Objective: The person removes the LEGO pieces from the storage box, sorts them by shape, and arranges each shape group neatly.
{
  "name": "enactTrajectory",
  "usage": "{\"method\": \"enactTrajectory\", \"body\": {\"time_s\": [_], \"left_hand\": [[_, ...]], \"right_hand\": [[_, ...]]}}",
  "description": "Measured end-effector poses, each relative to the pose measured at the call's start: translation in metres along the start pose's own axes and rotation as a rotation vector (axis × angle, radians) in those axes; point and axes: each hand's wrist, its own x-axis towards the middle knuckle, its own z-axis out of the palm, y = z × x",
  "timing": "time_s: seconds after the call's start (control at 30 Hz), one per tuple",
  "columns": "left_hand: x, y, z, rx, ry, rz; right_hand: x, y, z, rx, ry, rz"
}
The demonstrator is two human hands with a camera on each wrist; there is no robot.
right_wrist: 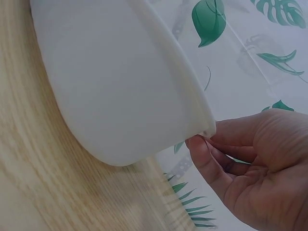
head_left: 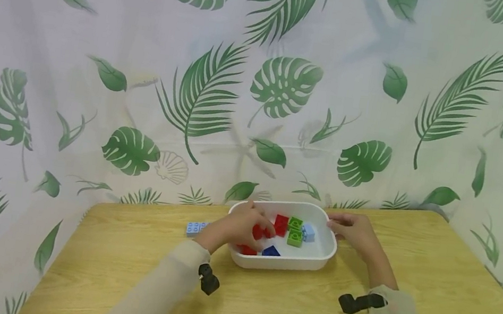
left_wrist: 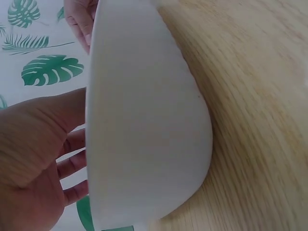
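Observation:
A white tray [head_left: 285,262] with rounded corners stands on the wooden table and holds loose toy building bricks. My left hand [head_left: 246,226] reaches over its left end, fingers bent among red bricks [head_left: 257,231]; the tray wall hides the fingertips in the left wrist view. Whether they grasp a brick cannot be told. At the opposite end, my right hand [head_left: 356,233] pinches the tray's rim between thumb and fingers, as the right wrist view shows. Also inside are another red brick [head_left: 280,225], green bricks [head_left: 295,238], a light blue brick [head_left: 308,233] and a dark blue brick [head_left: 271,251].
Light blue bricks [head_left: 195,228] lie on the table [head_left: 130,263], left of the tray and partly behind my left wrist. A white cloth [head_left: 316,177] with green leaf prints hangs behind the table's back edge.

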Motion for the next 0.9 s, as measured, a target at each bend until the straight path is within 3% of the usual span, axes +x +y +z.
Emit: {"method": "enactTrajectory", "body": {"time_s": [0.17,0.5,0.77,0.9], "left_hand": [[0.003,0.004,0.003,0.059,-0.015,0.009],[0.012,0.006,0.013,0.065,-0.04,-0.052],[0.019,0.006,0.015,0.142,0.008,-0.008],[0.021,0.007,0.015,0.108,-0.007,-0.013]], "right_hand": [[0.0,0.001,0.0,0.0,0.001,-0.002],[0.001,0.003,0.001,0.003,0.007,-0.019],[0.001,0.002,0.001,0.001,0.008,-0.008],[0.001,0.002,0.001,0.003,0.007,0.0]]}}
